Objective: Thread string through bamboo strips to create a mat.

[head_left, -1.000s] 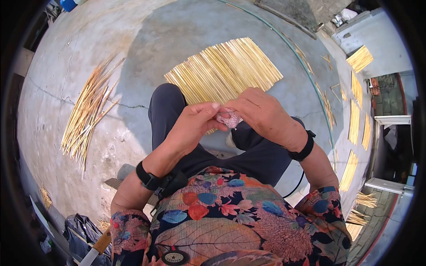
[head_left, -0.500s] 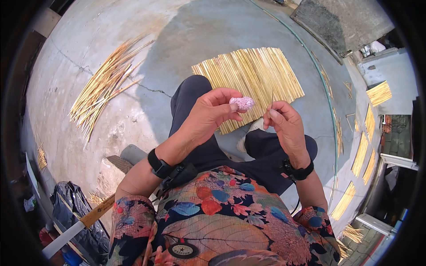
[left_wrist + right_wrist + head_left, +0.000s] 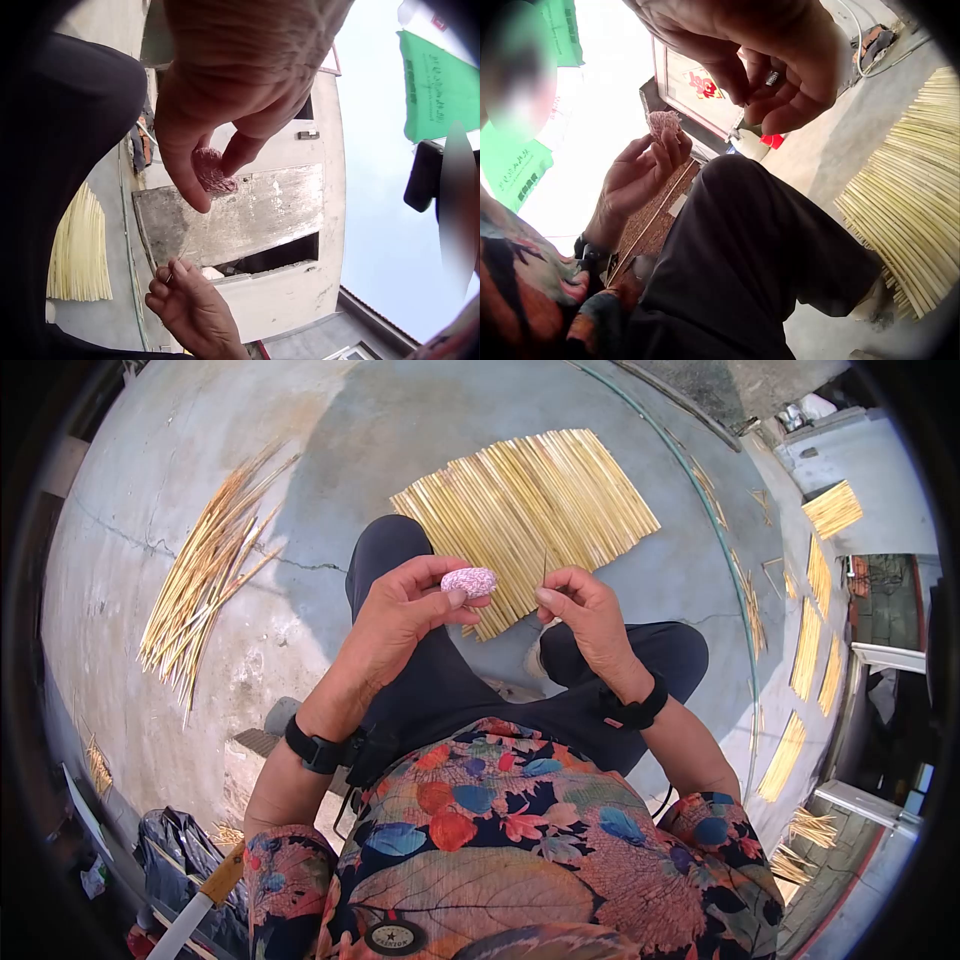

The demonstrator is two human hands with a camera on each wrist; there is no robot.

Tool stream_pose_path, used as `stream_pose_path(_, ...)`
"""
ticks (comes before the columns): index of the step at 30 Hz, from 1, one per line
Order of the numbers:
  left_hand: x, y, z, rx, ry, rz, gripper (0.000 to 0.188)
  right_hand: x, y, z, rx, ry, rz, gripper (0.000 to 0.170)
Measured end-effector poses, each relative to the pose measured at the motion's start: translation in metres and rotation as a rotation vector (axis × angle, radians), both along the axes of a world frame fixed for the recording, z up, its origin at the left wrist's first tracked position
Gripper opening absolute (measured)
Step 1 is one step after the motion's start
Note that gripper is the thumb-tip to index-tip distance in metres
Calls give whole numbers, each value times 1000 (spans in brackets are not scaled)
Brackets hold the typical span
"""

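Needle (image 3: 545,567) parted from bundle (image 3: 468,582).
Left hand (image 3: 398,608) fingers grip the bundle near the left knee (image 3: 388,545); right hand (image 3: 594,628), close against it a second ago, now stands clear, fingers pinching the needle upright (any thread too fine to see). Judged: needle free of bundle.

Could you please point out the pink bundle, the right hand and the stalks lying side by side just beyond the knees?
Pink bundle (image 3: 468,582): head view, middle of its visible side.
Right hand (image 3: 596,622): head view, middle of the visible hand.
Stalks (image 3: 530,515): head view, middle of their upper surface.
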State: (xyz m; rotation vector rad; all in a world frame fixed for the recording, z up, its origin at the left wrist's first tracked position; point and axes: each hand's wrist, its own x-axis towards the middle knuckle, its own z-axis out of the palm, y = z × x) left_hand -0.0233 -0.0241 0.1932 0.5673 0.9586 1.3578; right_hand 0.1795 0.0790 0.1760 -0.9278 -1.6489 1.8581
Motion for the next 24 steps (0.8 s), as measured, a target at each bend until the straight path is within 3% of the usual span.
stream_pose_path(3, 14, 7, 7, 95, -70, -31, 30, -16, 0, 45, 102, 60, -11, 11)
stream_pose_path(7, 19, 10, 13, 95, 40, -79, 31, -11, 9, 42, 21, 58, -53, 10)
stream_pose_path(9, 14, -3, 8, 66, 38, -53, 30, -9, 3, 24, -86, 114, -54, 11)
stream_pose_path(11, 15, 0, 7, 71, 32, -68, 29, -3, 6, -13, -44, 68, -34, 12)
stream_pose_path(13, 13, 10, 7, 84, -66, -51, 29, 8, 18, -21, -79, -95, -39, 13)
stream_pose_path(15, 7, 11, 3, 85, -71, -34, 28, 19, 21, -32, -183, -124, -112, 15)
stream_pose_path(19, 10, 7, -6, 55, -101, 44, 28, 25, 24, -45, -153, -41, -102, 15)
stream_pose_path(22, 13, 5, -4, 68, -77, 17, 28, 26, 25, -58, -139, -144, -125, 12)
stream_pose_path(24, 13, 3, 0, 60, -84, 25, 26, 31, 29, -83, -362, -178, -248, 11)
